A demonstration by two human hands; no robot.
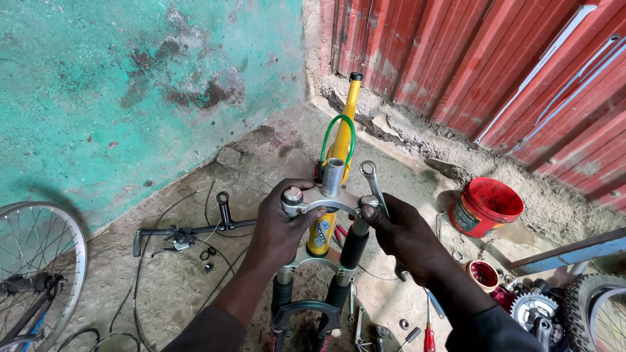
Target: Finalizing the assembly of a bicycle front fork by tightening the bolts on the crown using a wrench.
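Starting at the left edge of the concrete floor (pixel 163 287): 1 spoked wheel (pixel 36 261) lies partly out of frame, below the turquoise wall (pixel 117 78). Right of it, a black handlebar (pixel 189 231) with brake lever and loose cables rests on the floor.

Centre: a suspension fork (pixel 323 261) stands upright, steerer tube up, black legs running down to the bottom edge. Left hand (pixel 277 228) is closed around the left side of the fork crown (pixel 319 202), thumb on top. Right hand (pixel 404 234) is clamped on the right side of the crown and also pinches a silver wrench (pixel 373 182), its ring end pointing up just beside the steerer. Behind the fork, a yellow bike frame (pixel 342 143) with a green cable loop leans toward the corner where the turquoise wall meets the red corrugated wall (pixel 469 58).

Near the bottom edge: small tools and a red-handled screwdriver (pixel 428 336) lie beside the fork legs.

Right: 1 red bucket (pixel 486 205) stands on the floor, a small red cup (pixel 482 274) near it. Bottom-right corner: a silver sprocket (pixel 535 306) and a knobby tyre (pixel 596 306).
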